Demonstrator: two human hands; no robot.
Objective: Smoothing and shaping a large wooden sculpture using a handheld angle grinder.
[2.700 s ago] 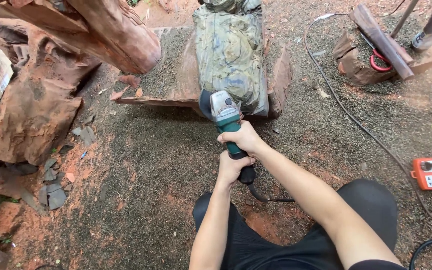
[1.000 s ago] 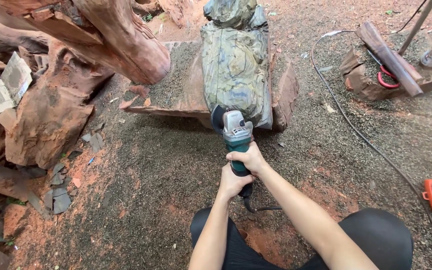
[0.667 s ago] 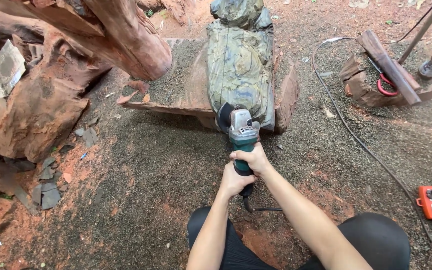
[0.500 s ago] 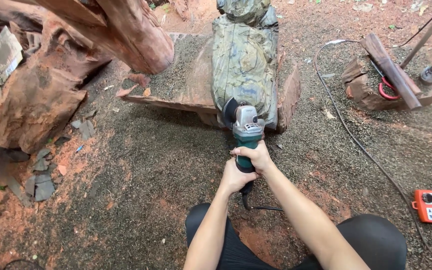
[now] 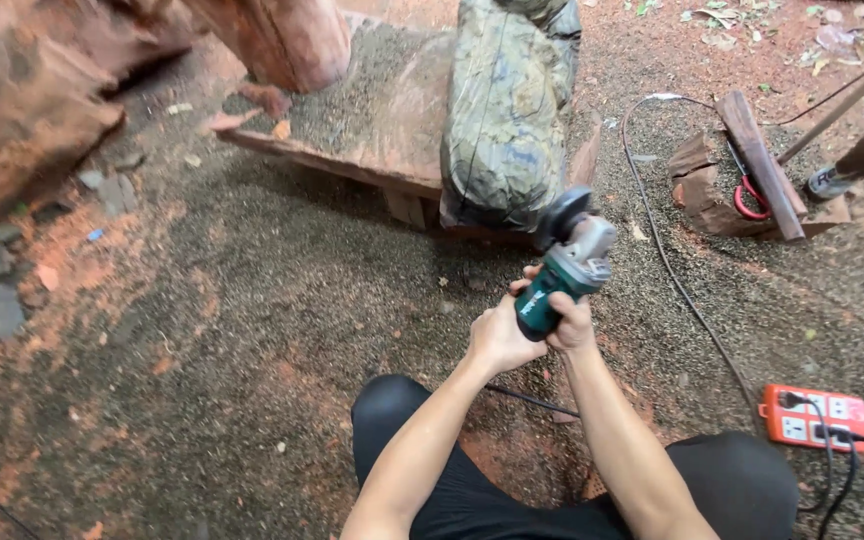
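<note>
Left hand (image 5: 500,338) and right hand (image 5: 564,322) both clasped around the green angle grinder (image 5: 564,272), its disc at the lower edge of the grey-green carved block (image 5: 507,120), orange power strip (image 5: 816,416) lower right, open sawdust-strewn ground (image 5: 212,340) to the left

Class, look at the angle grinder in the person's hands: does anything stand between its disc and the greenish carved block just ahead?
Nothing visible does. The angle grinder, gripped by the left hand and right hand, has its disc close to the greenish carved block.

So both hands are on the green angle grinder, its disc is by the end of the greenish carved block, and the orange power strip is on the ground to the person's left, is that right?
Not quite. The head view shows the orange power strip on the person's right. Otherwise correct: left hand and right hand grip the green angle grinder, disc by the greenish carved block.
</note>
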